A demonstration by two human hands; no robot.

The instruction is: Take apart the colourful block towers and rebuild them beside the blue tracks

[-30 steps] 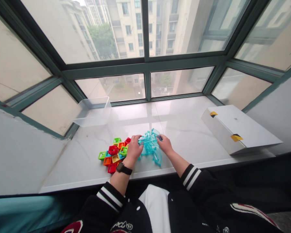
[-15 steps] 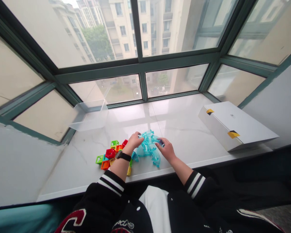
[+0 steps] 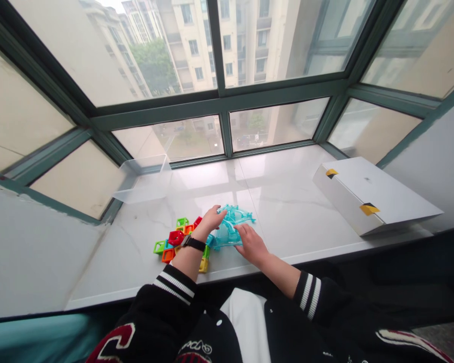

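Note:
Translucent blue plastic track pieces lie in a loose pile near the front of the white sill. My left hand is at the pile's left side, its thumb and fingers closed on the edge of a blue piece. At the near right side, my right hand has its fingers bent over a curved blue piece, with the thumb below; the hand covers most of that piece. Partly behind my left wrist sits a cluster of red, orange, green and yellow open-frame cube blocks.
A clear plastic bin stands at the back left by the window. On the right is a white box with black-and-yellow tabs. The white marble sill ends at a front edge close to my body.
My right hand has moved from the pile's far right side toward me and slightly left, onto the near curved piece. My left hand stays at the left side. The view shifted slightly.

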